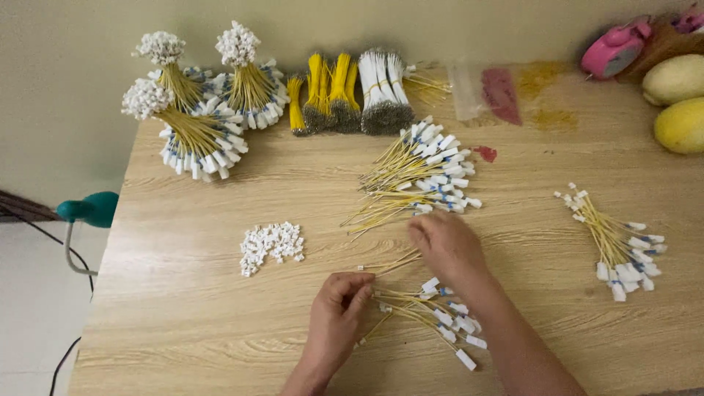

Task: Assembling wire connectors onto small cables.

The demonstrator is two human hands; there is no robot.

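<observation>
**Two hands sorting yellow tagged wires on a wooden table**

Head view: the left hand (336,312) sits low in the picture with its fingers curled together, pinching the bare ends of a small fan of yellow wires (429,312) that spreads away from its fingertips toward the right. Each wire in that fan ends in a white tag marked with blue, and the tags lie just beyond the right forearm. The right hand (446,246) is a little above and to the right of the left hand's fingers, palm down and blurred; its fingers are bent over the table, and a single loose wire (392,262) runs out from under them toward the left hand. Whether the right fingers actually grip that wire cannot be told.

Just past the right fingertips, farther up the wooden table (183,315), lies a large loose heap of tagged wires (422,180). To the left of the left hand's fingers, well apart, is a small pile of white connectors (271,246). Far to the right of both hands rests another bunch of tagged wires (620,246) with white connectors on its upper ends.

Along the table's far edge, well beyond the fingers, stand three finished bundles (202,103) with white heads, then tied sheaves of yellow and white wire (352,92). In the far right corner lie two pale yellow fruits (678,103) and a pink tape dispenser (614,48).
</observation>
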